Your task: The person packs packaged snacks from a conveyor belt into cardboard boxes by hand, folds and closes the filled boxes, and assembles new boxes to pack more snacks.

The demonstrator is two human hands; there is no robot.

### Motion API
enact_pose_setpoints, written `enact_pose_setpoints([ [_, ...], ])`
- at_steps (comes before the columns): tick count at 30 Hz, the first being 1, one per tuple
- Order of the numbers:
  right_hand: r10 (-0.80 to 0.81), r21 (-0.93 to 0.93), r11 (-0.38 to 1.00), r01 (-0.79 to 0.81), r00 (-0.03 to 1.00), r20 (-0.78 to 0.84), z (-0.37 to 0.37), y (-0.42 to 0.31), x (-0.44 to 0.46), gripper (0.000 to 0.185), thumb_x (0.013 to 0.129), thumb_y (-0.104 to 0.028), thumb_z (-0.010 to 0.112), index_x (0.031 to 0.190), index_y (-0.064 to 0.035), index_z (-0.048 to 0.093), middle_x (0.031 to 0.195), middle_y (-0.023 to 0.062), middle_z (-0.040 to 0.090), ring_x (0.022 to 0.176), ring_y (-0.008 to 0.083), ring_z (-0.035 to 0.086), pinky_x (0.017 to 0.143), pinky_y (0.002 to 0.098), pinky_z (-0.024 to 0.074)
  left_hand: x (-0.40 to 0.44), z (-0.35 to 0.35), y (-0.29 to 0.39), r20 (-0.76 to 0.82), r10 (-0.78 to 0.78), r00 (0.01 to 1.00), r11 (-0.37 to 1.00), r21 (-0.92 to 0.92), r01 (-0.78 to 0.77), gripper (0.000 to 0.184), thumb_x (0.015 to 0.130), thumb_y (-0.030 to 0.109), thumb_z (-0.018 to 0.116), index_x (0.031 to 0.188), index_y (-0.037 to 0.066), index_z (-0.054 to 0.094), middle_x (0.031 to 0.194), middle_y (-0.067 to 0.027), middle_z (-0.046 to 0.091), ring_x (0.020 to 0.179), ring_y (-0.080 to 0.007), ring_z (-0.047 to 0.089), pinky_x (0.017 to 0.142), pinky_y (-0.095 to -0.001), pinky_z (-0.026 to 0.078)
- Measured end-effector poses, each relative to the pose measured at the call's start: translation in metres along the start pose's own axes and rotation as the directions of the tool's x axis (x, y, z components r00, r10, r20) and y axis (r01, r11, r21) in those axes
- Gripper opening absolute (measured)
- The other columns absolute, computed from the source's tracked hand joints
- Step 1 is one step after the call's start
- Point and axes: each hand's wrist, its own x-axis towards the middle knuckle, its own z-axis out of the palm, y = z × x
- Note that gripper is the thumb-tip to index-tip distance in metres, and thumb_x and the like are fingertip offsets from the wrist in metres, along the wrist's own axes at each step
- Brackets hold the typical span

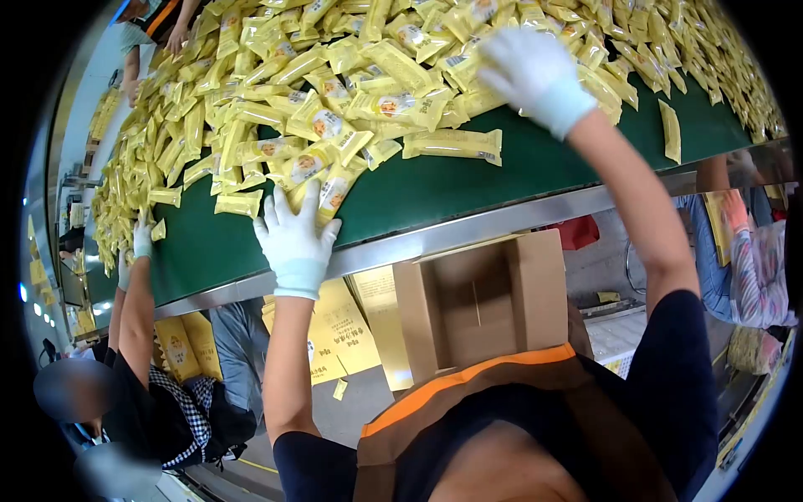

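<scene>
Both my hands wear white gloves. My left hand [297, 238] lies at the near edge of the green conveyor belt [410, 197], its fingers spread against a yellow snack packet [336, 191]. My right hand [533, 74] is over the heaped yellow packets [401, 67] farther up the belt; motion blurs its fingers, so whether it holds one is unclear. Between the hands, a single packet [452, 146] lies flat near the front of the heap. Below the belt, close to my body, stands an open brown cardboard box [481, 293].
A metal rail [435, 238] runs along the belt's near side. Yellow printed cartons [335, 330] lie left of the box. A co-worker's gloved hands [140, 238] touch packets at left; another person's sleeve [749, 276] shows at right. A red item [577, 233] sits beyond the box.
</scene>
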Motion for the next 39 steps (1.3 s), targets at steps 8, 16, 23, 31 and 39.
enact_pose_setpoints([
  [8, -0.065, 0.285, 0.958, -0.02, 0.957, 0.284, 0.044, -0.086, -0.064, 0.04, 0.08, -0.046, 0.07, 0.096, -0.0099, 0.061, 0.094, 0.0094, 0.061, 0.088, 0.0283, 0.061, 0.074, 0.0405, 0.0497, 0.017, -0.002, 0.029, -0.114, 0.022, 0.993, 0.999, 0.043, -0.017, 0.034, 0.072, 0.036, 0.078, 0.094, 0.014, 0.064, 0.098, -0.0122, 0.053, 0.089, -0.0325, 0.057, 0.073, -0.0461, 0.047],
  [16, 0.464, 0.343, 0.805, -0.483, 0.874, 0.144, 0.004, 0.045, -0.115, 0.046, 0.088, -0.049, 0.062, 0.113, -0.0093, 0.063, 0.103, 0.018, 0.065, 0.094, 0.0373, 0.064, 0.081, 0.0445, 0.0501, -0.038, 0.003, -0.011, -0.332, 0.066, 0.941, 0.904, -0.38, -0.198, 0.035, 0.076, 0.018, 0.072, 0.108, 0.007, 0.064, 0.117, -0.0166, 0.064, 0.103, -0.0352, 0.06, 0.095, -0.0504, 0.045],
  [23, 0.322, 0.177, 0.91, -0.375, 0.909, 0.266, 0.017, 0.038, -0.121, 0.044, 0.086, -0.048, 0.062, 0.101, -0.0075, 0.064, 0.092, 0.0186, 0.067, 0.09, 0.037, 0.065, 0.082, 0.0466, 0.0504, 0.018, -0.012, 0.0, -0.296, -0.018, 0.955, 0.945, -0.316, -0.08, 0.036, 0.08, 0.019, 0.072, 0.112, 0.006, 0.063, 0.09, -0.0132, 0.067, 0.081, -0.0331, 0.064, 0.073, -0.0433, 0.051],
  [31, 0.294, 0.211, 0.891, -0.403, 0.864, 0.408, -0.01, 0.032, -0.14, 0.063, 0.073, -0.051, 0.073, 0.116, -0.0077, 0.06, 0.105, 0.0146, 0.066, 0.1, 0.0335, 0.063, 0.088, 0.0406, 0.0495, 0.082, -0.009, 0.018, -0.13, 0.237, 0.963, 0.964, 0.154, -0.217, 0.03, 0.075, 0.025, 0.074, 0.1, 0.014, 0.06, 0.091, -0.0054, 0.067, 0.095, -0.0286, 0.06, 0.087, -0.0421, 0.045],
  [39, 0.344, 0.244, 0.854, -0.46, 0.85, 0.399, 0.021, 0.109, -0.1, 0.067, 0.073, -0.056, 0.07, 0.117, -0.0064, 0.061, 0.118, 0.0182, 0.059, 0.111, 0.0363, 0.057, 0.095, 0.0403, 0.0456, 0.09, -0.022, 0.012, -0.093, 0.339, 0.936, 0.94, 0.087, -0.331, 0.04, 0.072, 0.023, 0.076, 0.107, 0.012, 0.062, 0.093, -0.01, 0.066, 0.09, -0.0293, 0.064, 0.083, -0.0429, 0.047],
])
